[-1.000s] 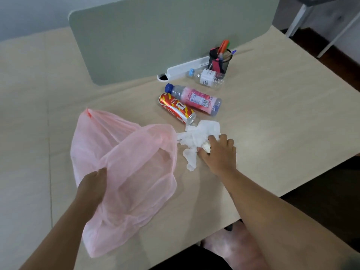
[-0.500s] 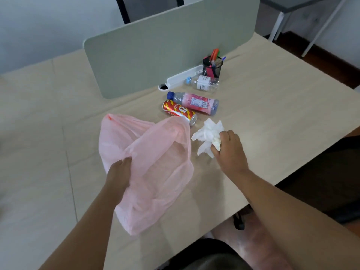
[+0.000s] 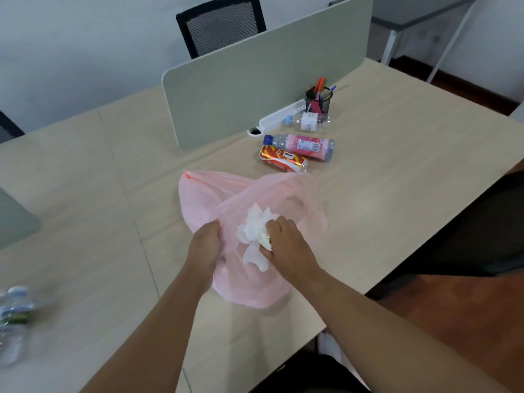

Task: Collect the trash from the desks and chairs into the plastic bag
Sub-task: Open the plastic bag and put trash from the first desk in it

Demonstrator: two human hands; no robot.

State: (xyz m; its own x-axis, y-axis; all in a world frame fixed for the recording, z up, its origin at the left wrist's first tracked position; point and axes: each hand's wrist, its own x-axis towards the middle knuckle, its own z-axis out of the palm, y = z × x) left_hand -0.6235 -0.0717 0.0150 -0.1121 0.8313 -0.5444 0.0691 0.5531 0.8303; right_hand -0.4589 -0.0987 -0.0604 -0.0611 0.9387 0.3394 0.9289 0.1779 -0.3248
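Observation:
A thin pink plastic bag (image 3: 226,199) lies on the wooden desk (image 3: 397,194), and my left hand (image 3: 205,248) grips its near edge. My right hand (image 3: 286,248) holds a crumpled white tissue (image 3: 252,231) over the bag's mouth. Beyond the bag lie a red and yellow can (image 3: 283,162) and a pink-labelled bottle (image 3: 300,145) with a blue cap, both on their sides. A small clear bottle (image 3: 309,121) lies further back.
A grey-green divider panel (image 3: 255,89) stands across the desk, with a black mesh pen holder (image 3: 319,100) and a white strip (image 3: 280,116) at its foot. A black chair (image 3: 221,26) stands behind it. Blurred crushed bottles (image 3: 14,321) sit at the left edge.
My right hand lifted the tissue off the desk and carried it left over the bag. The left hand kept its hold on the bag. The camera tilted up.

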